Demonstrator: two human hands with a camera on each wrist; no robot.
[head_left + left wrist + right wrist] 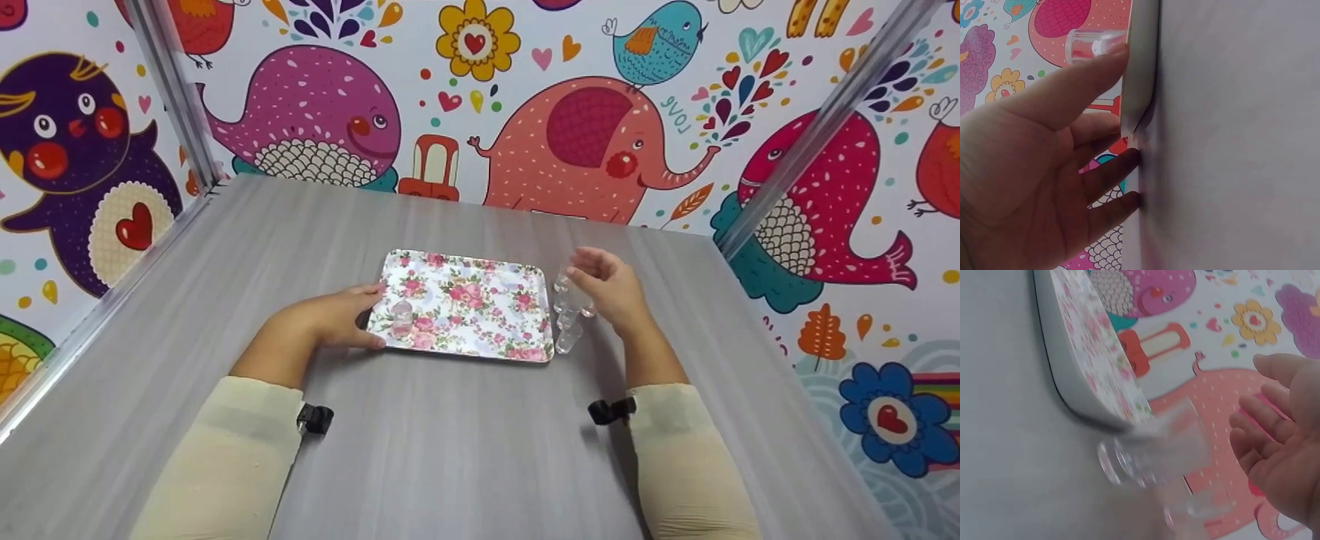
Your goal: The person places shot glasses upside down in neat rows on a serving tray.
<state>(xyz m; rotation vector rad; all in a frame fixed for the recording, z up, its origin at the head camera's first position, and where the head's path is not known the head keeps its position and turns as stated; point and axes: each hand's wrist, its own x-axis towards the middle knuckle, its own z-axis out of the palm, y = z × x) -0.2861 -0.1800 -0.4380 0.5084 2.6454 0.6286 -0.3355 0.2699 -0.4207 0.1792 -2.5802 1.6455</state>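
A: Where's the tray?
B: Floral tray point(472, 315) lies flat on the grey table point(450, 435). One clear cup point(402, 319) stands on its left part; pink shows through, contents unclear.
A: Hands?
B: Left hand point(341, 319): fingers spread, thumb touching the tray's rim. Right hand point(611, 291): loosely curved, apart from the clustered cups point(568, 336) beside the tray, partly hiding them.
A: Beyond?
B: Cartoon-printed wall point(416, 90).

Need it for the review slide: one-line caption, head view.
Left hand at the left edge of a floral tray bearing a clear cup; right hand near other cups alongside.
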